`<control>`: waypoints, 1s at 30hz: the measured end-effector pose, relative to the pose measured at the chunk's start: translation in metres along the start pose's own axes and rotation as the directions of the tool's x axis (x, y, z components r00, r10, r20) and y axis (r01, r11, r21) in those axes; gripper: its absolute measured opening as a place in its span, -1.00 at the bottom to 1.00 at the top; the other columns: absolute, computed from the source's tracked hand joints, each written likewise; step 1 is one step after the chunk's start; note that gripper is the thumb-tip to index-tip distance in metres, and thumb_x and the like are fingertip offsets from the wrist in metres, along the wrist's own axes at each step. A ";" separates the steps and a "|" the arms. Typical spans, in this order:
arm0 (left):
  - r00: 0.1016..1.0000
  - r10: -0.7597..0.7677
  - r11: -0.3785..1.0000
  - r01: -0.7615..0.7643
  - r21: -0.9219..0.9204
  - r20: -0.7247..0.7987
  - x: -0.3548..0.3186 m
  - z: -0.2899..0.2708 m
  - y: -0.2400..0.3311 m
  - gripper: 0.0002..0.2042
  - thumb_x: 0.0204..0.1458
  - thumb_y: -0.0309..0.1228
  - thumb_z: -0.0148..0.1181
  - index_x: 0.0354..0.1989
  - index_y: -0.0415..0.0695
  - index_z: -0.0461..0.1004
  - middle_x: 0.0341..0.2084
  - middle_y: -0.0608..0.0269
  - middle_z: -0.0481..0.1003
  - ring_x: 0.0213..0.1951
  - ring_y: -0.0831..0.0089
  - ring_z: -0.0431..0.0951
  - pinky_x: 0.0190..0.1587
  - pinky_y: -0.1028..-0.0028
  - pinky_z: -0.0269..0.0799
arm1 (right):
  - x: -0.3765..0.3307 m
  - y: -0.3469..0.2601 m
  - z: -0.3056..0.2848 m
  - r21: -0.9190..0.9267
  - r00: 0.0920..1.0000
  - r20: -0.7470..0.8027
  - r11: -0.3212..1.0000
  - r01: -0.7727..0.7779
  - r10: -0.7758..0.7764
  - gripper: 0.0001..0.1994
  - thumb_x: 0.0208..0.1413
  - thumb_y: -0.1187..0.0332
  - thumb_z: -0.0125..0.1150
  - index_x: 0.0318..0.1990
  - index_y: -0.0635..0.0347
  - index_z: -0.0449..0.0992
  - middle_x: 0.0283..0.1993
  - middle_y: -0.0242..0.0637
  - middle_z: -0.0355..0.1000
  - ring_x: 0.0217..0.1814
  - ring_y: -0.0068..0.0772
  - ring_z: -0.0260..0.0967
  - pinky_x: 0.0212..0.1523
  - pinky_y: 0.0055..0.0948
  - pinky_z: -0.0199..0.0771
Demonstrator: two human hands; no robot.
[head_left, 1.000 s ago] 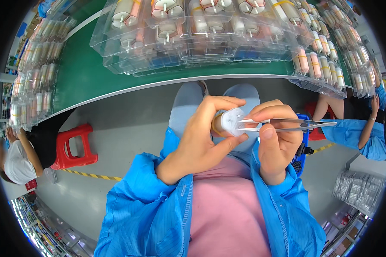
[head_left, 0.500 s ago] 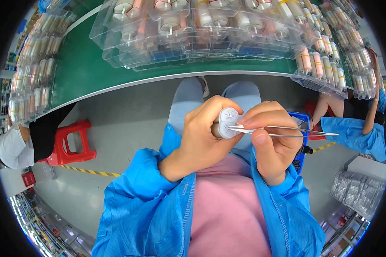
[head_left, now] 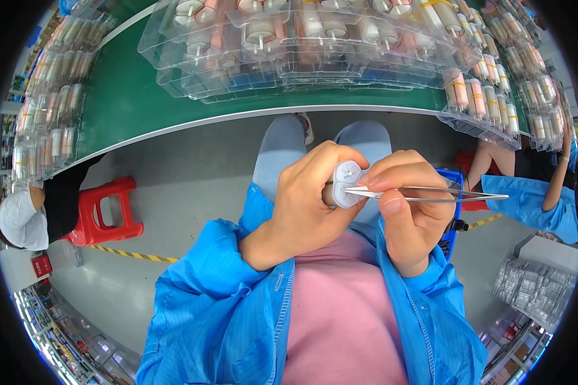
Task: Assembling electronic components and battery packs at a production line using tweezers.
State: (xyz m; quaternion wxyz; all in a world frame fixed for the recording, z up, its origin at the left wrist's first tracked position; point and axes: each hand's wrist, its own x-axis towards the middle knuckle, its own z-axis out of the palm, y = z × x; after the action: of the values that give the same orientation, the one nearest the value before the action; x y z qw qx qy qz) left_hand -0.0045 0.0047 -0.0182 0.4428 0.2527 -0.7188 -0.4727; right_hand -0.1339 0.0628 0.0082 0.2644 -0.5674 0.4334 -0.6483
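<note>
My left hand is closed around a two-lobed tube-like part, its white end turned up; most of its body is hidden by my fingers. Inside each lobe of that end is a small raised detail. My right hand pinches a pair of metal tweezers between thumb and fingers. The tweezers' tips touch or nearly touch the lower lobe of the white end. Whether anything sits between the tips is too small to tell. Both hands are over my lap, before the table edge.
Stacked clear plastic trays of white and pink tubes stand on the green table. More filled trays stand at the right. A red stool is at left, a blue crate beside my right hand. People sit on both sides.
Both hands and the white-ended part have shifted very slightly to the right. The tweezers have turned a little, their tips still at the lower lobe.
</note>
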 end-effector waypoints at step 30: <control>0.990 0.136 0.974 -0.129 0.186 -0.026 0.000 -0.001 -0.003 -0.71 -0.30 -0.56 0.33 -0.32 -0.24 0.45 -0.55 0.20 0.45 -0.54 0.44 0.47 -0.52 0.55 0.31 | 0.000 -0.004 0.001 -0.106 0.999 0.041 0.994 0.029 -0.025 -0.88 -0.11 0.54 0.27 -0.37 0.30 0.50 -0.41 -0.18 0.47 -0.41 -0.34 0.41 -0.40 -0.49 0.38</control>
State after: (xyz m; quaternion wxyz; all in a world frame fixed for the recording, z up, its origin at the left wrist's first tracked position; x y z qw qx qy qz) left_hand -0.0041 0.0036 -0.0208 0.4617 0.2530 -0.7659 -0.3691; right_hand -0.1323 0.0644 0.0113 0.2337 -0.5993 0.4544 -0.6163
